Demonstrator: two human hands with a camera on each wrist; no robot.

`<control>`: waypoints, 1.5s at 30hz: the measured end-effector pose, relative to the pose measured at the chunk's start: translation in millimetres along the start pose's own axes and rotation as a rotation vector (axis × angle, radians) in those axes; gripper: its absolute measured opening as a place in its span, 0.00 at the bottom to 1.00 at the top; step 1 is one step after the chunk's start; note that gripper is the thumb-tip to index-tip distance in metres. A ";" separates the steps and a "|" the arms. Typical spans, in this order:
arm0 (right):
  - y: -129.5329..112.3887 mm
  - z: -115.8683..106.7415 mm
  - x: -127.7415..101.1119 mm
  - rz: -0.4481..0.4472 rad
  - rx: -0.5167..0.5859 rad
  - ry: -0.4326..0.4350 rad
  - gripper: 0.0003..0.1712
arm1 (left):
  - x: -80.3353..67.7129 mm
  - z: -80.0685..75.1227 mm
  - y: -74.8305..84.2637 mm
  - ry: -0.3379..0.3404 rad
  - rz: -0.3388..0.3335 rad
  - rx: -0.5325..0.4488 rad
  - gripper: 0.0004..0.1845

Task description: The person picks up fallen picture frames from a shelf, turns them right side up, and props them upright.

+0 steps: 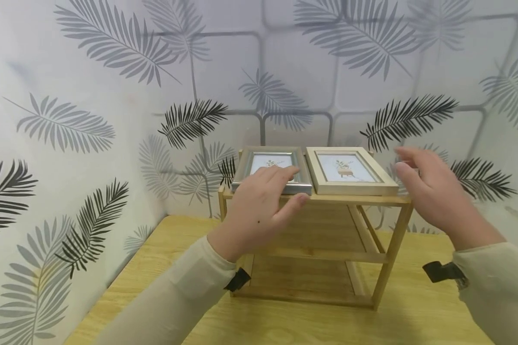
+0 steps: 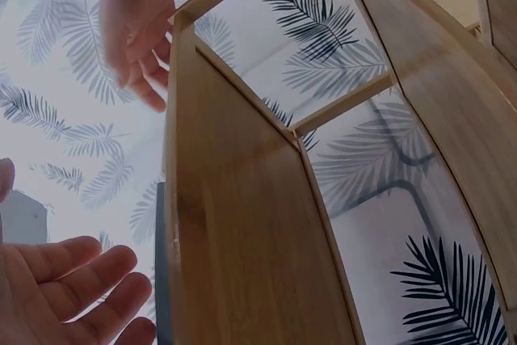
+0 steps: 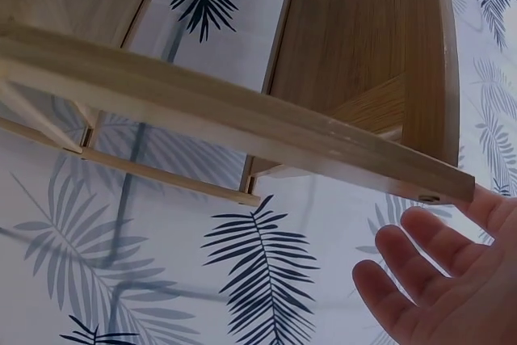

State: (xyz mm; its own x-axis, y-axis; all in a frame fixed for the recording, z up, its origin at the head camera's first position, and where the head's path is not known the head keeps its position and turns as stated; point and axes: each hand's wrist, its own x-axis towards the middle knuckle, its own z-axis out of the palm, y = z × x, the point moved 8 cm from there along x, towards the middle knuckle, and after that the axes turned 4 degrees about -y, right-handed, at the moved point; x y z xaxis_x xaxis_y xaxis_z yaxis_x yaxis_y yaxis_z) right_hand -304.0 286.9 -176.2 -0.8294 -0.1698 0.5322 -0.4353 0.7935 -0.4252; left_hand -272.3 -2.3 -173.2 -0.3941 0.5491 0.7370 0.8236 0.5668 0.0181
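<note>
We are looking down at a small wooden shelf rack (image 1: 388, 249) standing on the pale wooden worktop (image 1: 155, 268), pushed toward the leaf-patterned wall (image 1: 90, 96) at twelve o'clock. Two picture frames are lying flat and side by side on the rack's top board, their edges touching or nearly so. The silver frame (image 1: 246, 167) is sitting at the nine o'clock side of the top board, the cream frame (image 1: 386, 184) at the three o'clock side.

Our left hand (image 1: 259, 211) is resting over the near edge of the silver frame, with straight, relaxed fingers (image 1: 280, 175) lying on its front rail and glass and the thumb stretching toward three o'clock along the board's front edge. It is touching the frame, not curling round it. In the left wrist view the same hand (image 2: 65, 296) is showing an open palm beside the rack's upright (image 2: 242, 240).

Our right hand (image 1: 431, 191) is hovering at three o'clock of the cream frame, just beside the rack's right corner, fingers loose and spread, gripping nothing. We cannot tell whether any fingertip is grazing the frame. The right wrist view is showing that open palm (image 3: 444, 288) just under the end of a rack rail (image 3: 242, 119), apart from it.

Both sleeves are cream, each with a dark strap (image 1: 442, 271) at the wrist.
</note>
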 end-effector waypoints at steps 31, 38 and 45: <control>10.8 36.5 70.1 0.349 0.098 -0.310 0.51 | 86.5 77.1 -45.8 -0.521 -0.485 0.142 0.30; 17.8 41.2 74.6 0.392 0.102 -0.310 0.50 | 94.7 84.8 -51.1 -0.560 -0.532 0.157 0.29; 26.4 42.3 77.4 0.417 0.049 -0.302 0.49 | 97.9 86.9 -55.6 -0.551 -0.581 0.137 0.18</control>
State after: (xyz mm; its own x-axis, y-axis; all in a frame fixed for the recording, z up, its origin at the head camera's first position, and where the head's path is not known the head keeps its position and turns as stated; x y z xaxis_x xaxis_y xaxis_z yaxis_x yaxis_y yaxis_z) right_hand -394.5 269.9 -177.2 -0.9969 -0.0114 0.0779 -0.0556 0.8027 -0.5938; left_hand -392.1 73.3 -160.7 -0.9169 0.3475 0.1961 0.3828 0.9048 0.1867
